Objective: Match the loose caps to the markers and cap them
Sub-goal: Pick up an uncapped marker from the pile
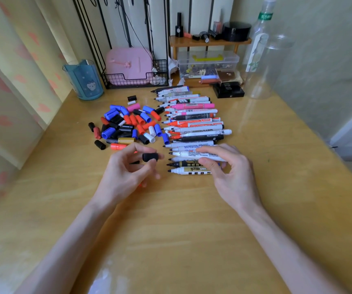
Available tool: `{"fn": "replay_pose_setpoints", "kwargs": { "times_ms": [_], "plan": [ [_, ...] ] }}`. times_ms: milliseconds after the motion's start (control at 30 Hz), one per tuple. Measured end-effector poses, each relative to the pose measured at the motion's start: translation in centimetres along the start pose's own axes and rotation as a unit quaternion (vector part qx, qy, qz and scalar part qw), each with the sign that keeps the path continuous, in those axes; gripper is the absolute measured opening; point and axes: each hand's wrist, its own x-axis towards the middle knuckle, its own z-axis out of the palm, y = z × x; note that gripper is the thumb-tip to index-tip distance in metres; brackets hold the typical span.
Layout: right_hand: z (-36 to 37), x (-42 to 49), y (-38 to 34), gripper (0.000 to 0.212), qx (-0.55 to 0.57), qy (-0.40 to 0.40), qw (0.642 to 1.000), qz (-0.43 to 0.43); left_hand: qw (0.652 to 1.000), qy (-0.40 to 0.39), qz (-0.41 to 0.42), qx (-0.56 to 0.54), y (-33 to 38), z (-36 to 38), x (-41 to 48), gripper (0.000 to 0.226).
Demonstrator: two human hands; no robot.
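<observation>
A row of several uncapped markers lies side by side on the wooden desk, tips pointing left. Left of them is a heap of loose caps in blue, red, black, white, pink and gold. My left hand pinches a black cap between thumb and fingertips, just left of the nearest marker tips. My right hand has thumb and fingers closed round a white black-tipped marker near the front of the row. A red cap shows partly under my left hand.
A blue cup stands at the back left, beside a black wire tray holding a pink item. A clear storage box sits under a small wooden shelf. Clear plastic bottles and a black box stand back right.
</observation>
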Motion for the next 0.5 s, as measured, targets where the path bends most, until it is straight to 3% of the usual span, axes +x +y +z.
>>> {"fn": "replay_pose_setpoints", "kwargs": {
  "times_ms": [167, 267, 367, 500],
  "plan": [
    [0.0, -0.1, 0.1, 0.019, 0.005, -0.002, 1.0, -0.001, 0.998, 0.009, 0.017, 0.067, -0.6, -0.2, 0.2, 0.004],
    [0.0, 0.0, 0.2, 0.019, 0.01, -0.004, 1.0, 0.003, 0.988, 0.001, 0.04, 0.15, -1.1, -0.2, 0.1, 0.022],
    [0.1, 0.0, 0.3, 0.018, 0.017, -0.012, 1.0, 0.005, 0.982, 0.003, 0.045, 0.183, -1.2, -0.2, 0.1, 0.017],
    [0.1, 0.0, 0.2, 0.019, 0.027, -0.018, 0.999, 0.006, 0.971, 0.007, 0.094, 0.218, -0.8, -0.2, 0.1, 0.031]
  ]
}}
